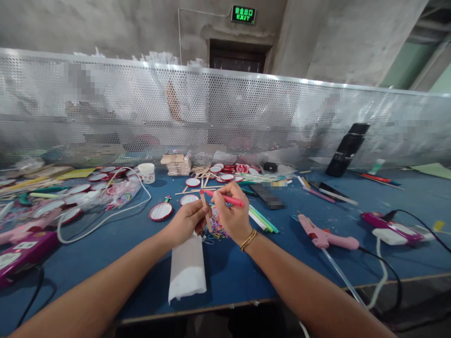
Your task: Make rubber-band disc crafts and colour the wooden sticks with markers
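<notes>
The only writing that reads clearly is the green sign (243, 14) at 12 o'clock above the doorway: "EXIT" under a line of Chinese characters. The white cup (146, 172) at 11 o'clock carries red print, and the purple box (21, 253) at 9 o'clock a white label, both too small to read.

The left hand (186, 220) has its fingers pinched shut on a wooden stick (204, 201), which stands nearly upright just above the middle of the worktop (246, 272). The right hand (230, 213) has its fingers closed around a red pen (229, 199), whose tip touches the top of the stick. Under both hands lies a heap of coloured rubber bands (218, 227), and a folded white cloth (187, 270) lies at 6 o'clock, nearly reaching the worktop's near edge.

At 10 o'clock a red-rimmed round disc (161, 211) lies near the left hand. A pink glue gun (324, 237) lies at 3 o'clock, well apart from the right hand, its cable running over the near edge. Bare blue surface lies open at 5 o'clock between forearm and glue gun, and at 7 o'clock beside the cloth. A perforated metal screen (246, 108) closes off the far edge.
</notes>
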A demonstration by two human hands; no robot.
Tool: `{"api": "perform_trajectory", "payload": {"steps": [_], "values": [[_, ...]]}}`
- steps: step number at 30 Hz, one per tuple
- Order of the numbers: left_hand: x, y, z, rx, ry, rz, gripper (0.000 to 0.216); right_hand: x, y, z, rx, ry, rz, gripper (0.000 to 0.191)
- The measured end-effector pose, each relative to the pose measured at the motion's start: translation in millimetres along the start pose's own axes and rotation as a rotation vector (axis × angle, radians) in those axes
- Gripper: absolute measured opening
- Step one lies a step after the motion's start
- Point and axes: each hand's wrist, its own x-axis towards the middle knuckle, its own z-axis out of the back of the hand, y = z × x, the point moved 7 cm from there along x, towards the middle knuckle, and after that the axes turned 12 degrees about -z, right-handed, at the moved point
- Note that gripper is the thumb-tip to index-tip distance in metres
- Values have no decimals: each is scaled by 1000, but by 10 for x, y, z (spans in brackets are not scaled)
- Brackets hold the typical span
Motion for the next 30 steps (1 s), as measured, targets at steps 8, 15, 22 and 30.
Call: {"api": "perform_trajectory", "payload": {"steps": [8, 15, 22, 30], "values": [[3, 10, 3, -24, -19, 6, 47, -11, 0, 10, 10, -2, -5, 14], [5, 2, 7, -13, -21, 3, 46, -9, 34, 4, -20, 3, 12, 16], [7, -10, 5, -12, -25, 2, 47, -8, 42, -14, -17, 12, 17, 15], [8, -24, 13, 1, -31, -7, 49, 6, 14, 13, -16, -18, 5, 14]]}}
